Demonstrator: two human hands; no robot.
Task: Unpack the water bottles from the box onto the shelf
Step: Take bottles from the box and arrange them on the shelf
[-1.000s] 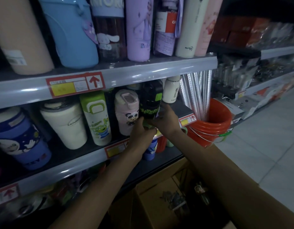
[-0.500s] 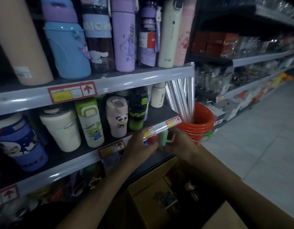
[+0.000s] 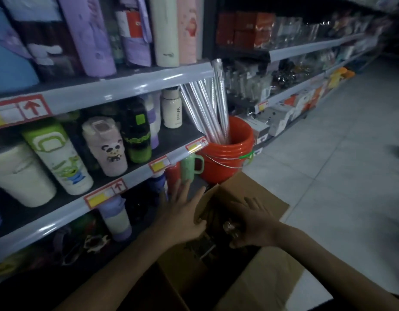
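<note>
Box [image 3: 256, 281]: open, under both hands.
Left hand [image 3: 182, 212]: fingers spread, holding nothing.
Right hand [image 3: 254, 225]: nearer, touching shiny bottle top [image 3: 231, 227]; grip unclear.

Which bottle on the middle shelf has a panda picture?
The pale pink flip-lid bottle, standing between the white-and-green alien-print bottle and the black bottle with lime-green base; only it shows a panda.

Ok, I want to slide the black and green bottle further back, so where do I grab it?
Probably round the middle of the black and green bottle, coming from the front, the aisle side. It stands upright with the upper shelf low over its cap, and the panda bottle stands close beside it, so the front face is freest.
</note>
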